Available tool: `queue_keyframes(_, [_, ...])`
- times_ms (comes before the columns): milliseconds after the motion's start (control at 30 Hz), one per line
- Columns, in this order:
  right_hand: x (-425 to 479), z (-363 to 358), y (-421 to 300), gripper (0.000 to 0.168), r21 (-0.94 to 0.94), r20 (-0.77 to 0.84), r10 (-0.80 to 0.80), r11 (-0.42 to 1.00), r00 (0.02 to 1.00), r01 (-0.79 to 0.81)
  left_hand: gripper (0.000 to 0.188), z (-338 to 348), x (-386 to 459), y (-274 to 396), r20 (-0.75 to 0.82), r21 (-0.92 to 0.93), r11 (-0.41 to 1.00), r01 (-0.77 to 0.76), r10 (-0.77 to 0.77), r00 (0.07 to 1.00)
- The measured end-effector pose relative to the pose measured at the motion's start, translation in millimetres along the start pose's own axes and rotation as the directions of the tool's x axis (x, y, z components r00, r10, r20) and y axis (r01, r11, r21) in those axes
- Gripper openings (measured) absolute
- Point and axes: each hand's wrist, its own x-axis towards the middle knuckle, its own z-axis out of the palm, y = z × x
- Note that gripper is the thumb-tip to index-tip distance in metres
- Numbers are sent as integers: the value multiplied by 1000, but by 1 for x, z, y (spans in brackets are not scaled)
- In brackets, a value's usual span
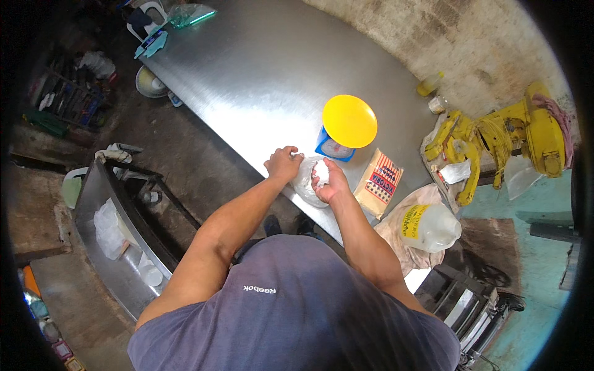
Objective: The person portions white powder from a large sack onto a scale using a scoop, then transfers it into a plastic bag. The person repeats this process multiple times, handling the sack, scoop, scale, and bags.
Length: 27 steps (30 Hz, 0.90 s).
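Observation:
A clear plastic bag point(305, 185) with white contents rests at the near edge of the steel table point(241, 79). The fingers of my left hand point(283, 163) are curled at the bag's upper left rim and appear to pinch it. Palm up over the bag's right side, my right hand point(335, 183) cups a clump of white powder point(321, 171). Just beyond the hands stands a blue dial scale point(335, 149) with a round yellow pan point(350, 120). Right of my right hand lies a printed paper packet point(379, 183).
A translucent plastic jug point(431, 229) sits on a pale cloth point(399, 250) at right. Behind it is a yellow machine point(501, 134). A bottle point(429, 84) and a jar point(437, 105) stand by the wall. To my left is a metal trough point(100, 259) holding plastic bags.

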Motion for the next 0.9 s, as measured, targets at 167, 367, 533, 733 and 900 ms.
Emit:
queue_keyframes(167, [-24,17,-20,19,89,88,14,996,996,-22,44,1,-3,-23,-27,-50,998,25,-26,999])
queue_keyframes(367, [-43,48,-72,18,126,185,-85,990,979,63,47,-6,-24,-42,-149,-60,998,31,-39,988])
queue_keyframes(533, [-42,87,-106,20,-213,-33,-368,911,929,353,50,-16,-40,-56,-171,-128,990,62,-84,982])
queue_keyframes(733, [2,69,-135,27,-878,343,-767,-57,542,474,47,-33,-62,-108,-244,-205,968,146,-195,950])
queue_keyframes(900, [-17,85,-118,30,-773,633,-649,-562,421,295,44,-36,-89,-201,-278,-173,935,309,-347,896])
